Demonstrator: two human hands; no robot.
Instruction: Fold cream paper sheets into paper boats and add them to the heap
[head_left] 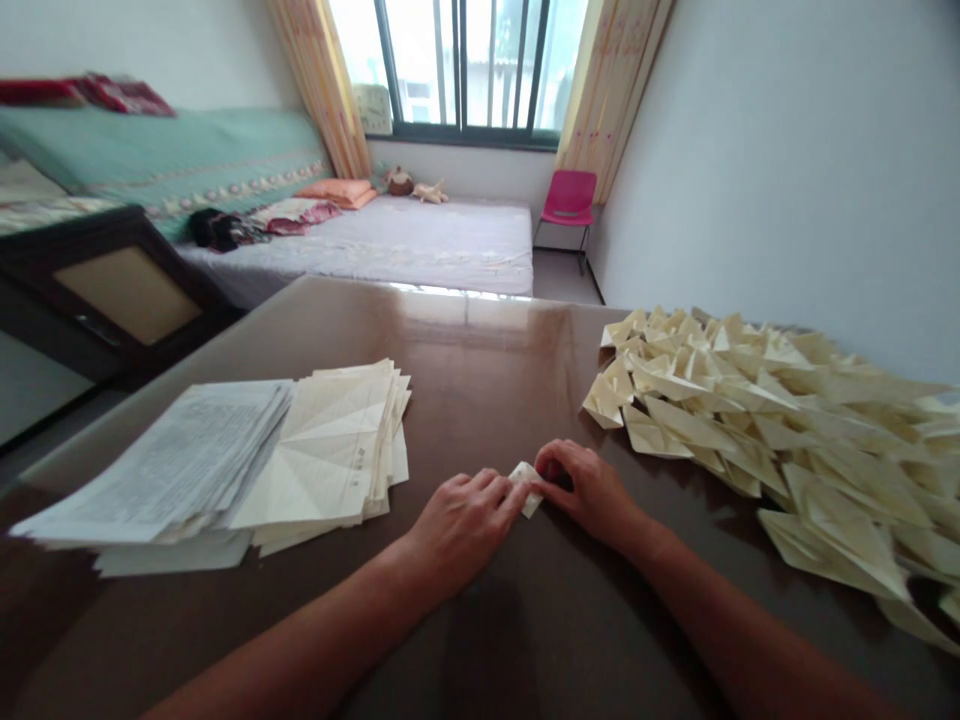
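My left hand and my right hand meet at the middle of the brown table. Both pinch a small folded piece of cream paper that rests on the tabletop between them. Most of the piece is hidden under my fingers. A flat stack of creased paper sheets lies to the left of my left hand. A large heap of folded paper pieces spreads over the table to the right of my right hand.
A pile of printed sheets lies at the table's left edge, partly under the creased stack. Beyond the table are a bed, a pink chair, a window with curtains, and a dark cabinet at the left.
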